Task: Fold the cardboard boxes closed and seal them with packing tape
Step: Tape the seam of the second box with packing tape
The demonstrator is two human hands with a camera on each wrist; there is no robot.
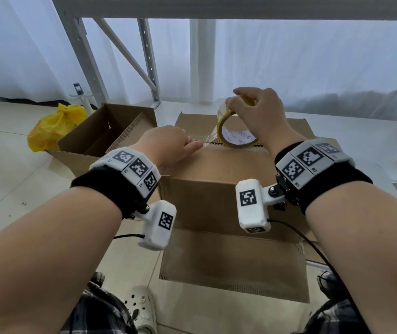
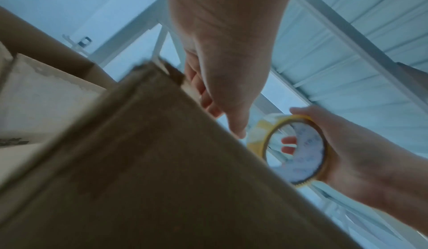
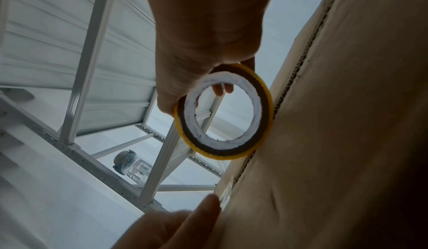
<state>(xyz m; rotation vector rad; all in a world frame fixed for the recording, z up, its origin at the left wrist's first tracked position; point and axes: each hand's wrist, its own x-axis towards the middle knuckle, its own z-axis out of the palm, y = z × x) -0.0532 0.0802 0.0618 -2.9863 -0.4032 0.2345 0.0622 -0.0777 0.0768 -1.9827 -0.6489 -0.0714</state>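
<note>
A brown cardboard box [image 1: 229, 165] stands in front of me with its top flaps folded flat and a seam across the top. My left hand [image 1: 171, 145] lies on the left part of the seam, its fingers pressing the end of the clear tape onto the cardboard. My right hand [image 1: 260, 112] grips a yellow-edged roll of packing tape [image 1: 235, 138] from above, holding it upright on the seam. A short strand of clear tape [image 1: 208, 142] runs from the roll to my left fingers. The right wrist view shows the roll [image 3: 222, 152] against the box edge [image 3: 347, 125].
A second cardboard box [image 1: 105, 136] stands with its flaps up at the left, with a yellow plastic bag [image 1: 52, 126] behind it. A grey metal shelf frame [image 1: 91, 56] rises at the back. Flat cardboard [image 1: 233, 266] lies on the tiled floor by my feet. A glass jar [image 3: 134, 167] stands at the right.
</note>
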